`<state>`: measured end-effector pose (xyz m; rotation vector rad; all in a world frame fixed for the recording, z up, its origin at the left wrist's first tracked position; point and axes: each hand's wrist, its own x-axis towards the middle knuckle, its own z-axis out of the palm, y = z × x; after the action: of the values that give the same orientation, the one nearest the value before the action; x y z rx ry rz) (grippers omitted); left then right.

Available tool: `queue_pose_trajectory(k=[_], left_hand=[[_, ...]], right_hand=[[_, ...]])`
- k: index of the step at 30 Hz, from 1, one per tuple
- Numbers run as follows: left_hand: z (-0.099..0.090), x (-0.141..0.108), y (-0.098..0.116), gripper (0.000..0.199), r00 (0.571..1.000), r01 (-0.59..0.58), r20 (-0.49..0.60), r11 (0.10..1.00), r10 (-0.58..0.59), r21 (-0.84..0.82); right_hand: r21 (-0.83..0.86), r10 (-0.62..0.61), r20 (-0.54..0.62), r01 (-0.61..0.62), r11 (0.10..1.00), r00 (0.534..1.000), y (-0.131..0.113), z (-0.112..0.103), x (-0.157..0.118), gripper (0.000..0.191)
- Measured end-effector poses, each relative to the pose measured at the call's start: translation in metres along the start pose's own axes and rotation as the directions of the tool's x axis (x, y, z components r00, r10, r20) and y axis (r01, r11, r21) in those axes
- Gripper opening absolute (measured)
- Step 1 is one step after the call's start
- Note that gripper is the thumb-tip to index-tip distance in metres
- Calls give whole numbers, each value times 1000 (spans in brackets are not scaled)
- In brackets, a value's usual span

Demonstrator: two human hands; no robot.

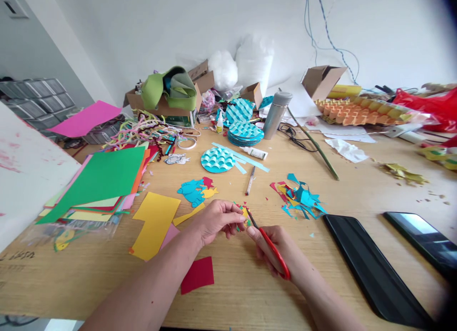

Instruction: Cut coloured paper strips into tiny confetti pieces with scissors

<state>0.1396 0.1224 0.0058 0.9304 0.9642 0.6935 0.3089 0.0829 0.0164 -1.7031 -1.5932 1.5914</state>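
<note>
My right hand [270, 244] is wrapped round red-handled scissors [274, 253], whose blades point up and left. Just left of the blades, the fingers of my left hand [223, 220] are pinched together; whatever they hold is too small to make out. Tiny red, yellow and green paper scraps [246, 212] lie around the blade tips. Behind my left hand are blue fish cut-outs [193, 190], with a small yellow fish cut-out [210, 192] beside them. A yellow paper sheet [157, 226] and a dark red paper piece [198, 275] lie near my left forearm.
Blue and red paper offcuts [302, 198] lie to the right, near a black tray-like object [371, 264] and a phone [421, 238]. A pen [250, 180], a blue woven paper disc [217, 160] and a steel flask [276, 114] stand or lie farther back. Coloured sheets [107, 179] are stacked left.
</note>
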Motion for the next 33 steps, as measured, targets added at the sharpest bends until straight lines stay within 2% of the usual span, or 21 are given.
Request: queue_pose_trajectory(k=[4, 8, 15, 18, 21, 25, 28, 33], left_hand=[[-3, 3, -3, 28, 1000, 9, 14, 998, -9, -62], [-4, 4, -3, 29, 1000, 4, 12, 996, -3, -90], [-3, 0, 5, 24, 1000, -7, 13, 1000, 7, -14], [-2, -2, 7, 16, 998, 2, 68, 998, -6, 59], [0, -5, 6, 12, 987, 19, 157, 989, -42, 144], [4, -6, 3, 11, 964, 40, 244, 969, -101, 244], [5, -5, 0, 13, 960, 53, 252, 964, -121, 260], [6, -6, 1, 15, 974, 41, 208, 976, -87, 215]], right_hand=[[31, -4, 0, 4, 1000, 1000, 5, 1, 3, 54], [12, -65, 21, 65, 998, 998, 9, 1, 3, 55], [4, -115, 72, 115, 993, 991, 7, 0, -1, 57], [-9, -133, 4, 133, 991, 991, 5, -2, -1, 53], [-3, -221, -111, 222, 975, 969, 2, -6, 0, 46], [64, -277, -109, 285, 956, 955, 0, -8, 1, 40], [98, -264, -81, 271, 957, 961, 1, -7, 1, 38], [98, -274, -114, 285, 953, 955, 2, -9, 0, 37]])
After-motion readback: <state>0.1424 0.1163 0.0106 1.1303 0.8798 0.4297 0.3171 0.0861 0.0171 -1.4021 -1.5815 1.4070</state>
